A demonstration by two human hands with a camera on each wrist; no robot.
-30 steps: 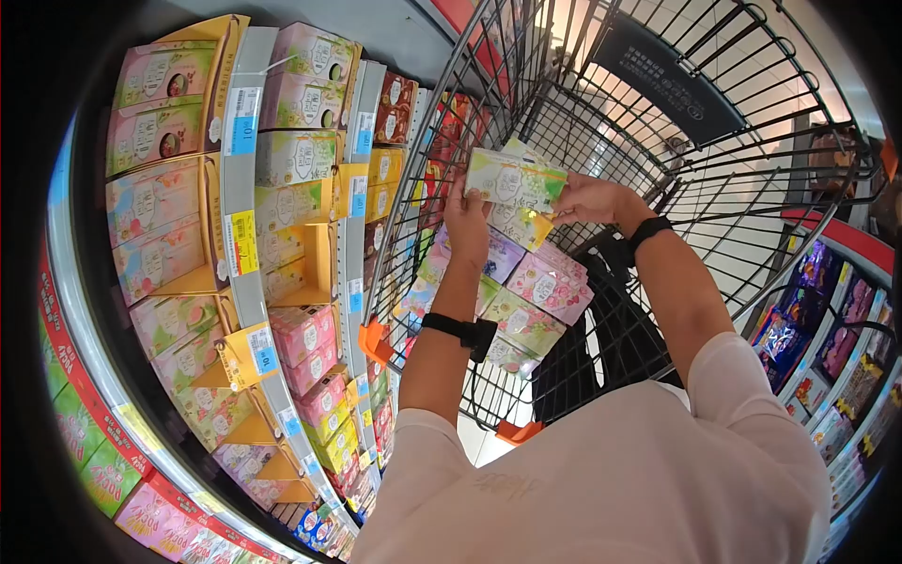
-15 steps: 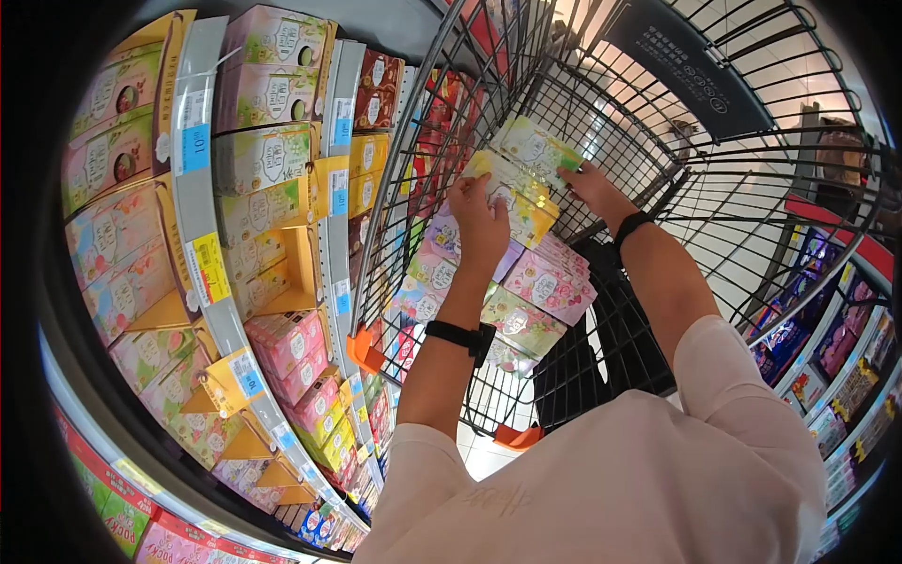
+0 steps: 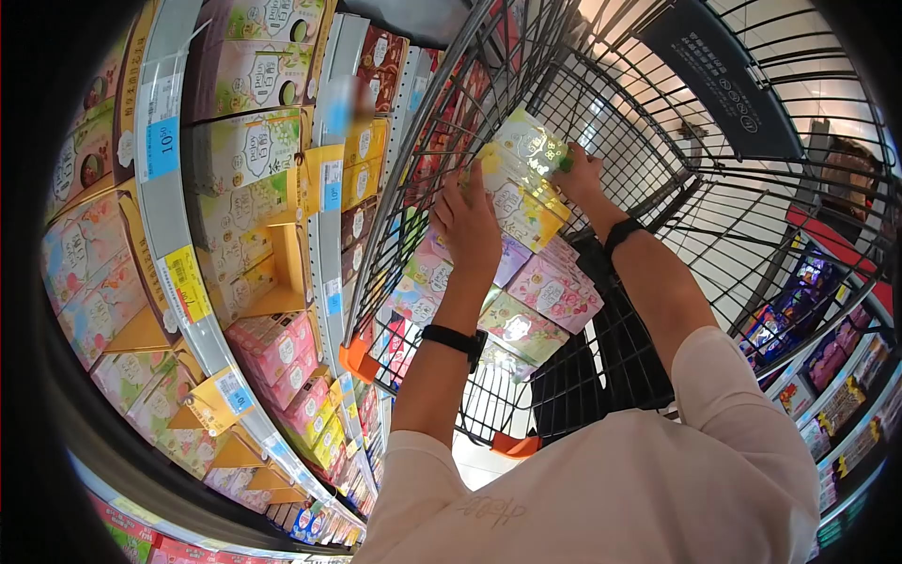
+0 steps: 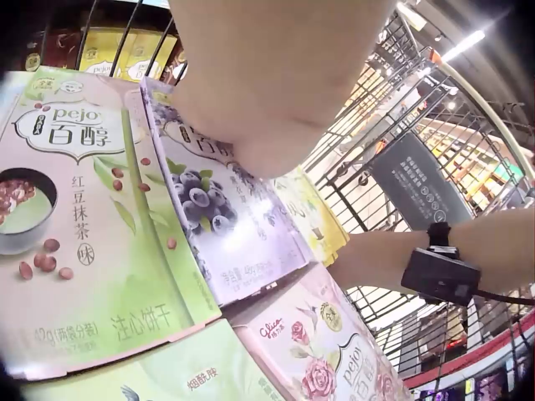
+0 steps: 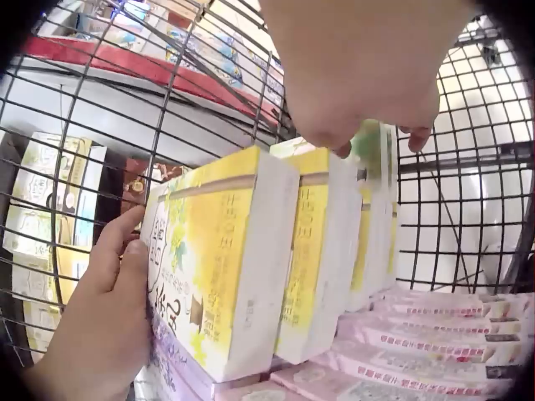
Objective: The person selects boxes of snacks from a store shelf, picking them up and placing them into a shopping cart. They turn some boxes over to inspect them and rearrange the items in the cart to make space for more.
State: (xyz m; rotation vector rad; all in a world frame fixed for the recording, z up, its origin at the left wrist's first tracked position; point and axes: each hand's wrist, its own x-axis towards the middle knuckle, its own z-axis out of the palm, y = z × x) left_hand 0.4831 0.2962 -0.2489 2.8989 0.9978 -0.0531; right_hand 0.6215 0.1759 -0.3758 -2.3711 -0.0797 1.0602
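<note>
In the head view my left hand (image 3: pixel 468 221) lies along the left side of the yellow boxes (image 3: pixel 526 207); the right wrist view shows its fairly straight fingers (image 5: pixel 125 242) touching the nearest yellow box (image 5: pixel 209 276). My right hand (image 3: pixel 583 177) pinches the far end of a green and white box (image 3: pixel 531 141). Seen in the right wrist view, fingers of the right hand (image 5: pixel 368 83) are on both sides of that box's top (image 5: pixel 372 154). Yellow boxes stand there in a row above a purple box (image 5: pixel 180 368). My left hand (image 4: pixel 267 83) hides part of a blueberry box (image 4: pixel 221 209).
The wire cart (image 3: pixel 615 103) surrounds the boxes. Pink boxes (image 3: pixel 554 291) and a pale green box (image 3: pixel 521 329) lie nearer my body, beside a black item (image 3: pixel 573 376). Stocked shelves (image 3: pixel 150 179) stand at the left, more (image 3: pixel 836 376) at the right.
The green and white box, earlier held in both hands, now lies further into the cart beside the yellow boxes. My left hand has moved down to their side; the shelves have shifted left in view.
</note>
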